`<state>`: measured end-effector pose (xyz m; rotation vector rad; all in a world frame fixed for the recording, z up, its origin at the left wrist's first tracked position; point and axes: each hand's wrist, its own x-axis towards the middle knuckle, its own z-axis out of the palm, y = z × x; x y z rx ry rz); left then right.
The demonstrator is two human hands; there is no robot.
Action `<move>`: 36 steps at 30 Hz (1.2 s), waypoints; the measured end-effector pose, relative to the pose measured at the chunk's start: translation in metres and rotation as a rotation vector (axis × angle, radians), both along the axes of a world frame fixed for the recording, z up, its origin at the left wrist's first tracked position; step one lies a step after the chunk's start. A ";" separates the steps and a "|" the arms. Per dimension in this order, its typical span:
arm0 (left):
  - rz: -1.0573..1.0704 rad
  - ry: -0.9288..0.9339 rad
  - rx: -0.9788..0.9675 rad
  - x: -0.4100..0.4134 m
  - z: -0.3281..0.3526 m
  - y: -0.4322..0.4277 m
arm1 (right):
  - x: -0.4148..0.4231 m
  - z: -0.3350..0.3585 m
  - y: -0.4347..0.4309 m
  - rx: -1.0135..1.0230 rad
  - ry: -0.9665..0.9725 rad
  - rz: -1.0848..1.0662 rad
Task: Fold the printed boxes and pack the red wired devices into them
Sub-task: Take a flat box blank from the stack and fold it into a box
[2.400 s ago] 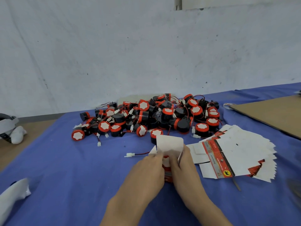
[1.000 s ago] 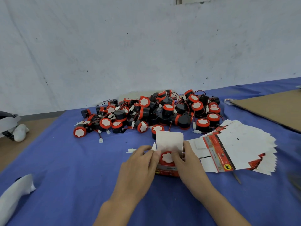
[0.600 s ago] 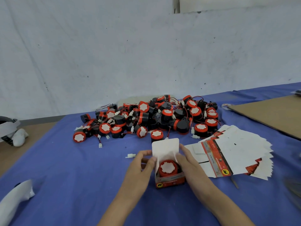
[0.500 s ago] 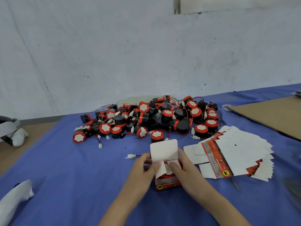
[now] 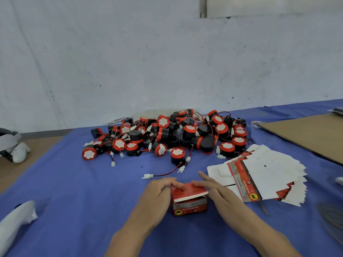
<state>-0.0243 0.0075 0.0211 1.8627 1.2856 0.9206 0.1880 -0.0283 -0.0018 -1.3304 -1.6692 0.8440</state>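
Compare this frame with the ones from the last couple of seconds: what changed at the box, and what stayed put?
The box lid, upright and white-faced before with a red device visible inside, is now folded down, hiding the device. The left hand and right hand moved from the box sides onto the lid, pressing it; its front edge is not yet tucked. The device pile and flat box stack stayed as they were.

Box (image 5: 189, 200) sits at table (image 5: 74, 191) centre-front, left hand (image 5: 157, 191) at its 9 o'clock, right hand (image 5: 215, 190) at 3. Device pile (image 5: 167, 134) at 12 o'clock, behind. Flat box stack (image 5: 263, 175) at 2 o'clock. Cardboard sheet (image 5: 311, 134) beyond.
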 end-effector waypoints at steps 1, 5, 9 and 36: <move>-0.020 0.018 0.014 -0.003 -0.001 -0.001 | 0.002 0.000 -0.002 -0.003 -0.008 0.033; -0.140 0.150 0.092 -0.011 -0.004 -0.012 | 0.007 -0.002 -0.008 -0.009 -0.036 0.110; -0.191 0.274 0.187 -0.017 -0.008 -0.019 | 0.005 -0.001 -0.012 0.063 -0.195 0.127; -0.132 0.066 0.185 -0.016 -0.014 -0.016 | -0.005 0.009 -0.018 0.188 -0.566 -0.022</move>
